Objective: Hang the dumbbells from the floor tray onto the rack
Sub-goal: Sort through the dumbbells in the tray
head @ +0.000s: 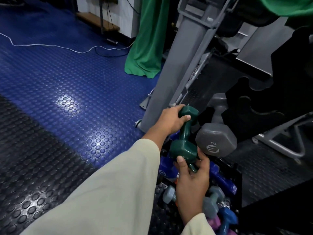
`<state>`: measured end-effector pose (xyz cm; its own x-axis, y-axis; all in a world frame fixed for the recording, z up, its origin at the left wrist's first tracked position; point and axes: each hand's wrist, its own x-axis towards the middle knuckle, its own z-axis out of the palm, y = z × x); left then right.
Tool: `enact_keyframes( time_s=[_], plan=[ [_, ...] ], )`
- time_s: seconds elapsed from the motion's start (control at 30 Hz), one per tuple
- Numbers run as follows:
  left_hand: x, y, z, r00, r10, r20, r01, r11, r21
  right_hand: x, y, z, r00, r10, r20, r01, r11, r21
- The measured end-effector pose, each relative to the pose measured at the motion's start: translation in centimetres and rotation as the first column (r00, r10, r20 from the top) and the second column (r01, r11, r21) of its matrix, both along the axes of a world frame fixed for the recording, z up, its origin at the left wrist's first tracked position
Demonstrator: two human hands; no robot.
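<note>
Nearest the camera, two cream sleeves reach forward over the black floor tray (238, 177), which holds a jumble of small dumbbells: a pale grey-blue one (211, 200), a bright blue one (227, 219), a pink one (213, 223) and dark blue ones (223, 179). The right hand (192, 182) rises from the tray, its grip curled with thumb and fingers around the lower end of a dark green hexagonal dumbbell (185, 133), a second green handle showing under its fingers. Just beyond, the left hand (171, 120) has its grip wrapped over the upper head of the same green dumbbell, which stands nearly upright above the tray's far end. Right beside it a larger grey hexagonal dumbbell (216, 141) sits on the black notched rack (250, 106), another grey one (218, 104) behind it. Farther off stand a grey metal machine post (177, 65), a hanging green cloth (147, 44), and a white cable (50, 45) across the blue studded floor (67, 78).
</note>
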<state>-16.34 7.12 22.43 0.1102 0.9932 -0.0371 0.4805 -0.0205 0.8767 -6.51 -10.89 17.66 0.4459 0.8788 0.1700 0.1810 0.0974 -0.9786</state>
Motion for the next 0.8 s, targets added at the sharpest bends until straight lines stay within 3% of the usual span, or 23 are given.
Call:
enact_keyframes(
  time_s=[0.17, 0.37, 0.5, 0.6, 0.7, 0.8],
  plan=[
    [0.5, -0.5, -0.8, 0.998, -0.032, -0.062, 0.037, 0.996, 0.077, -0.5, -0.3, -0.2, 1.0, -0.03, 0.0, 0.03, 0.999, -0.011],
    [0.9, 0.0, -0.1, 0.994, -0.095, -0.046, 0.102, 0.979, 0.175, -2.2, -0.2, 0.9, 0.985, -0.028, -0.168, 0.035, 0.999, 0.038],
    [1.7, 0.2, -0.4, 0.983, -0.178, -0.046, 0.183, 0.968, 0.173, -2.2, -0.3, 0.3, 0.982, -0.112, -0.152, 0.117, 0.993, 0.025],
    [2.5, 0.2, -1.1, 0.983, -0.175, -0.051, 0.182, 0.962, 0.204, 0.0, -1.3, -0.7, 0.983, -0.147, 0.107, 0.147, 0.989, 0.005],
    [3.1, 0.0, -1.7, 0.987, -0.157, -0.044, 0.162, 0.968, 0.192, 1.8, -2.1, -0.6, 0.892, -0.133, 0.433, 0.134, 0.991, 0.028],
    [3.6, -0.3, -2.2, 0.973, -0.096, 0.212, 0.093, 0.995, 0.026, 2.6, -2.4, 0.2, 0.766, -0.057, 0.64, 0.028, 0.998, 0.056]
  ],
)
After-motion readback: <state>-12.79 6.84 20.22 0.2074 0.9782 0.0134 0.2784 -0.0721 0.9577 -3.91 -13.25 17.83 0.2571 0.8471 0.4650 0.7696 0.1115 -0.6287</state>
